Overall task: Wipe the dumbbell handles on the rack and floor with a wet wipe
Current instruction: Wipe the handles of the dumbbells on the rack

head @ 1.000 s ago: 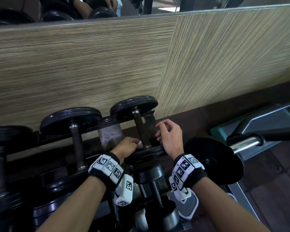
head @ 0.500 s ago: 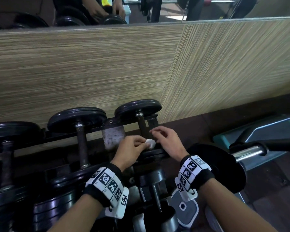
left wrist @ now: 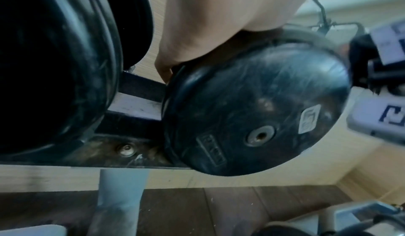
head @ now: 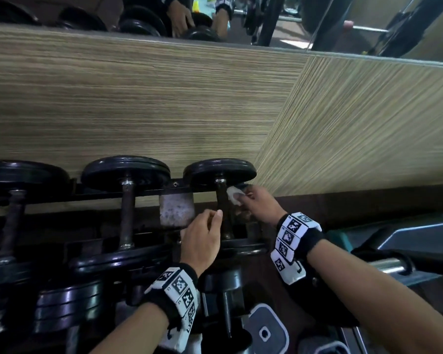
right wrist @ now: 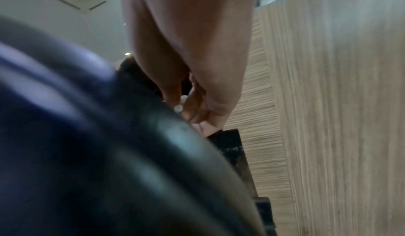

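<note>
The rightmost dumbbell on the top rack has a dark, worn handle (head: 221, 200) between two black plates. My right hand (head: 241, 198) pinches a small white wet wipe (head: 234, 194) and holds it against the far end of that handle, just below the far plate (head: 219, 169). My left hand (head: 207, 221) rests on the near plate (left wrist: 252, 110), fingers loosely curled, thumb beside the handle, holding nothing. In the right wrist view the right hand's fingers (right wrist: 195, 108) are bunched together beyond a blurred black plate (right wrist: 109, 153).
Two more dumbbells (head: 127, 213) (head: 10, 221) sit to the left on the same rack. A grey rack post (head: 175, 210) stands between them. A wood-grain wall (head: 164, 111) is close behind, with a mirror above. Lower dumbbells (head: 225, 302) and a chrome bar (head: 386, 267) lie nearer.
The wipe has passed from my left hand to my right hand. The right hand moved up to the far end of the handle. The left hand drew back toward the near plate.
</note>
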